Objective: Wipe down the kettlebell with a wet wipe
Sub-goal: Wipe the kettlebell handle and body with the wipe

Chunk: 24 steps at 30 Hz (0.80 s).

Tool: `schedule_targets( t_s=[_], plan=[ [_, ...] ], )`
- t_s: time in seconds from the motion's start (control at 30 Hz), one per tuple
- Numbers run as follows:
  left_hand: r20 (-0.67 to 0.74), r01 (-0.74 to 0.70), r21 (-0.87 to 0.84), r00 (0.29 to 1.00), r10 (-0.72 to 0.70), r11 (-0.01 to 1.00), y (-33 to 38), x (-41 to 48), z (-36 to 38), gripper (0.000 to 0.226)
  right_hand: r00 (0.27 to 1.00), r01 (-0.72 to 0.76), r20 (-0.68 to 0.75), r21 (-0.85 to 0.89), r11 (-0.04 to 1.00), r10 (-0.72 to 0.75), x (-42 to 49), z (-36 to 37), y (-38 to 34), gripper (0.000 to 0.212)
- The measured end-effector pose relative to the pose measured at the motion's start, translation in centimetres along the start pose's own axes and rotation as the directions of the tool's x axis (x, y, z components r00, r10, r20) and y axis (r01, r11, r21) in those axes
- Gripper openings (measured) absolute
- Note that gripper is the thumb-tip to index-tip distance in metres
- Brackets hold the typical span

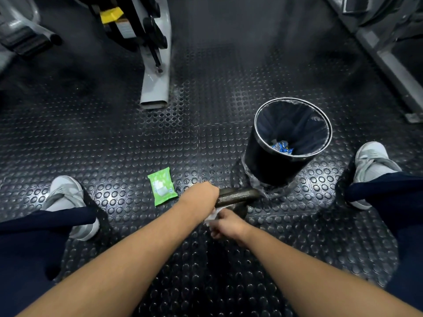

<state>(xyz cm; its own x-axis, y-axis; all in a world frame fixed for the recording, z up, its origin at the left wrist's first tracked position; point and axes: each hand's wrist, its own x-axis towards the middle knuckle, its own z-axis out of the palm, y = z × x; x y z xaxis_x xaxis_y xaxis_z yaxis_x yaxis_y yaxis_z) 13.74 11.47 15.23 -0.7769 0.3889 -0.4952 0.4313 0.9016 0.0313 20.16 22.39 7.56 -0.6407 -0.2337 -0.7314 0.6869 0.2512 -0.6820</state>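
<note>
A dark metal kettlebell [239, 195] stands on the studded rubber floor between my feet; its handle shows, and most of its body is hidden behind my hands. My left hand [202, 193] is closed around the left end of the handle. Just below it, my right hand [225, 226] presses a crumpled white wet wipe [212, 215] against the side of the kettlebell. A green pack of wet wipes [162, 186] lies flat on the floor to the left of my left hand.
A black waste bin [261, 156] with a dark liner and a blue wrapper inside stands just behind and right of the kettlebell. My grey shoes [68, 200] [370, 165] flank the spot. Gym machine frames [155, 83] [389, 65] stand at the far left and right.
</note>
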Motion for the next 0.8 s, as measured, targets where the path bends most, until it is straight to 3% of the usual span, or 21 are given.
schedule_targets(
  t_s=[0.03,0.1,0.17,0.23,0.3,0.37,0.4,0.47,0.53,0.6,0.67,0.73,0.8],
  plan=[
    [-0.005,0.002,0.001,1.0,-0.002,1.0,0.0,0.1,0.1,0.012,0.999,0.037,-0.001,-0.222,0.974,-0.038,0.0,0.3,-0.3,0.02],
    [-0.002,0.002,0.005,1.0,-0.002,1.0,-0.1,0.0,0.1,0.012,0.996,0.068,-0.005,-0.603,0.795,-0.089,-0.4,0.2,-0.9,0.008],
    [0.012,-0.002,0.011,1.0,0.002,1.0,-0.1,-0.1,0.1,0.014,0.995,0.026,-0.042,-0.757,0.653,-0.087,-0.4,-0.2,-0.7,0.031],
    [0.023,-0.002,0.023,1.0,0.001,1.0,0.0,-0.1,0.0,0.012,0.992,0.04,-0.052,-0.729,0.684,-0.114,-0.7,0.3,-0.5,0.034],
    [0.04,0.002,0.029,0.999,-0.003,1.0,0.0,0.0,-0.1,0.013,0.989,0.118,-0.022,-0.491,0.863,-0.148,-0.7,1.0,-0.2,0.01],
    [0.058,0.01,0.017,0.998,-0.011,1.0,0.0,0.0,-0.2,0.017,0.993,0.117,0.0,-0.129,0.985,-0.118,-0.8,0.9,-0.2,0.02],
    [0.061,0.014,0.01,0.998,-0.015,1.0,0.1,0.0,-0.3,0.019,0.997,0.072,0.003,0.066,0.995,-0.073,-0.9,0.5,-0.1,0.022],
    [0.05,0.011,0.008,0.999,-0.012,1.0,0.0,-0.1,-0.2,0.018,0.998,-0.001,0.054,0.399,0.917,-0.022,-0.8,0.2,0.1,0.022],
    [0.033,0.009,0.012,0.999,-0.009,1.0,-0.1,-0.2,-0.1,0.015,0.996,-0.026,0.084,0.532,0.846,-0.021,-0.7,0.2,0.3,0.021],
    [0.029,0.008,0.012,1.0,-0.008,1.0,0.0,-0.2,-0.1,0.015,0.998,-0.028,0.056,0.423,0.906,0.005,-0.5,0.3,0.0,0.019],
    [0.048,0.006,0.013,0.999,-0.007,1.0,0.0,-0.1,-0.3,0.015,1.0,0.002,0.003,0.035,0.999,-0.002,-0.1,0.2,-0.6,0.017],
    [0.066,0.006,0.012,0.998,-0.006,1.0,0.2,-0.1,-0.5,0.014,1.0,0.015,-0.007,-0.416,0.909,-0.019,0.3,0.0,-1.1,0.002],
    [0.078,0.011,0.012,0.997,-0.012,1.0,0.2,0.0,-0.5,0.013,1.0,-0.006,-0.022,-0.581,0.814,-0.009,0.9,-0.1,-0.9,0.026]
  ],
)
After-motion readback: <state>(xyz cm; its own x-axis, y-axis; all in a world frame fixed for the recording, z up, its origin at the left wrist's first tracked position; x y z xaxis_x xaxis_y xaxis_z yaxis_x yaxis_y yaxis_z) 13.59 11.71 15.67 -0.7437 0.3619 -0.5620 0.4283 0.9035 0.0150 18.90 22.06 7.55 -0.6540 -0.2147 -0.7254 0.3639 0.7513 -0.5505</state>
